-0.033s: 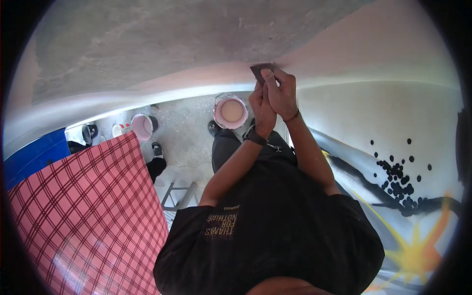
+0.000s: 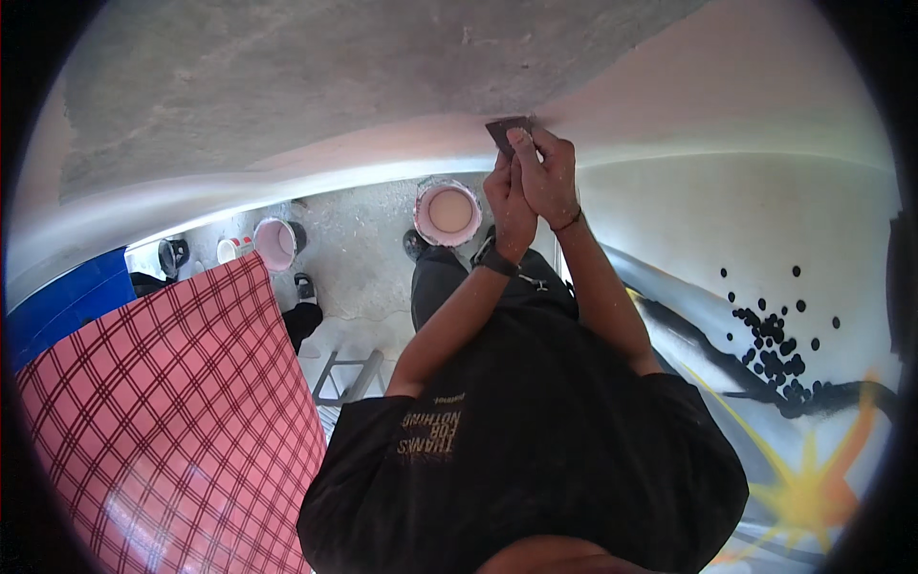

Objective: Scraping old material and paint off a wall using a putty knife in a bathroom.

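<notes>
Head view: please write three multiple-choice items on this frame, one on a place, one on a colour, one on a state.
1. Where is the blade of the dark scraper?
A. against the wall
B. in the bucket
C. on the cloth

2. What colour is the paint in the open bucket?
A. green
B. pale pink
C. black

3. How is the scraper held?
A. by both hands
B. by one hand
C. by no hand

Answers: 1 A, its edge meets the wall. 2 B, the paint surface shows pale pink. 3 A, the left hand and right hand clasp it together.
</notes>
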`<state>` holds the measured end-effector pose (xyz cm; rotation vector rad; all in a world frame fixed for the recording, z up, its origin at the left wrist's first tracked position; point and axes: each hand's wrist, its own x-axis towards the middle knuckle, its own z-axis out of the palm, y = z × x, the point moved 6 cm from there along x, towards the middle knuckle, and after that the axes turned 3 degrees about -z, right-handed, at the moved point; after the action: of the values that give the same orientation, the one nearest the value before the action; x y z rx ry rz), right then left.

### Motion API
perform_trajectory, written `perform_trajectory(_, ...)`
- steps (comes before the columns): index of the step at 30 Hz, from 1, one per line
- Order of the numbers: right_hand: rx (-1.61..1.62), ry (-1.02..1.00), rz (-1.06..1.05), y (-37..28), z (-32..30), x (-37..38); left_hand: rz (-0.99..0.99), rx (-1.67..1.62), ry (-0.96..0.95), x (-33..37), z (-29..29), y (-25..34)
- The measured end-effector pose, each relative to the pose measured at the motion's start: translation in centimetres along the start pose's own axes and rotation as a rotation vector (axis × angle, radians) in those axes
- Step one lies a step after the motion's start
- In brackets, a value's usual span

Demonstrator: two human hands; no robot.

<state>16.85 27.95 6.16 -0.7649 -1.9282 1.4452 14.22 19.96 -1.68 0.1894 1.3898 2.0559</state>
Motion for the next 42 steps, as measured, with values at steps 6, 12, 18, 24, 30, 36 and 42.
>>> perform_trajectory(6,0.025,0.011,-0.003,0.4,-1.0,0.4,0.084,0.012,-0.011,0.2,1.4,0.8)
perform_trajectory(12,0.006,0.041,-0.060,0.1,-1.7,0.3,0.091,0.028,-0.015,-0.1,2.1,0.6)
perform_trajectory(18,-0.075,-0.021,0.029,2.4,-2.1,-1.1,0.070,-0.020,-0.005,-1.0,2.1,-1.9)
perform_trajectory(24,0.121,-0.096,0.114,2.9,-3.1,-2.7,0.032,-0.006,-0.020,-1.8,1.8,-2.4)
perform_trajectory(30,0.462,-0.198,0.345,8.8,-3.6,-10.3,-0.343,-0.298,-0.143,-2.8,0.3,-2.6)
perform_trajectory(36,0.447,-0.053,0.335,10.5,-5.8,-12.1,-0.152,0.019,-0.176,-3.6,-0.1,-2.6)
perform_trajectory(42,1.102,0.420,0.145,8.3,-8.4,-11.1,-0.286,-0.218,-0.459,-5.4,5.1,-1.8)
